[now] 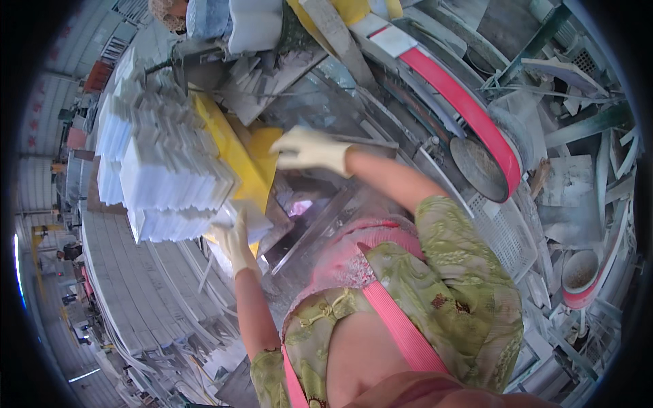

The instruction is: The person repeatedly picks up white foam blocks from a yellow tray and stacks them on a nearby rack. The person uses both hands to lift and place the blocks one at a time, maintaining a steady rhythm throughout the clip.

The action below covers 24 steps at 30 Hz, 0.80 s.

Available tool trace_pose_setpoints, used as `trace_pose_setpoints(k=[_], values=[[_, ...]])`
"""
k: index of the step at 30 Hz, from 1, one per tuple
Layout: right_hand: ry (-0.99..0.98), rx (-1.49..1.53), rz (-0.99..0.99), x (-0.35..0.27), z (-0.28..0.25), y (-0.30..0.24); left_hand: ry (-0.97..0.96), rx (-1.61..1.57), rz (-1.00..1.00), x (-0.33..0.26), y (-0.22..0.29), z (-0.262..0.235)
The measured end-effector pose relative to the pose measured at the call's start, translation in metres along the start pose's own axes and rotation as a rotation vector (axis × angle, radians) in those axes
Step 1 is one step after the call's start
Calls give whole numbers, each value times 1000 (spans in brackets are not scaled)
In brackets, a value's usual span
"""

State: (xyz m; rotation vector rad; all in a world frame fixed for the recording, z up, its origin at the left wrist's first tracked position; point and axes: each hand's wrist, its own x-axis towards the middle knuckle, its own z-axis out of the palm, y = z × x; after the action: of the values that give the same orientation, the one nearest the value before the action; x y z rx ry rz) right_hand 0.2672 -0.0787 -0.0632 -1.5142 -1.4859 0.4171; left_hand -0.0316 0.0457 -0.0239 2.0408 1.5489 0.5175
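A tall stack of thin white tiles stands at the left, in several uneven tiers. My left hand, in a pale glove, is at the stack's lower right end. Its thumb and fingers close on a white tile at that end; part of the tile is hidden by the hand. Further right, my right hand, also in a pale glove, reaches leftward over a yellow sheet. Its fingers are stretched out, and nothing shows in them.
Long grey slabs are piled below the tiles. To the right runs a machine with a red belt guard around a round wheel. Perforated crates and broken offcuts lie beyond it. A dusty metal work surface is before me.
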Motion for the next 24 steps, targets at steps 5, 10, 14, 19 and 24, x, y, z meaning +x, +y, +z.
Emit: trace_pose_setpoints(k=[5, 10, 14, 19, 24], values=[[476, -507, 358, -20, -179, 119, 74, -37, -28, 6, -21, 10], [443, -958, 606, -28, -256, 184, 100, 8, 23, 12, -34, 8], [315, -965, 836, -15, -277, 209, 92, 61, -64, 10, -33, 4], [219, -921, 777, -15, -283, 216, 115, 19, -46, 2, -28, 5], [269, -959, 670, -24, -270, 209, 79, -34, -87, 9, -41, 4]])
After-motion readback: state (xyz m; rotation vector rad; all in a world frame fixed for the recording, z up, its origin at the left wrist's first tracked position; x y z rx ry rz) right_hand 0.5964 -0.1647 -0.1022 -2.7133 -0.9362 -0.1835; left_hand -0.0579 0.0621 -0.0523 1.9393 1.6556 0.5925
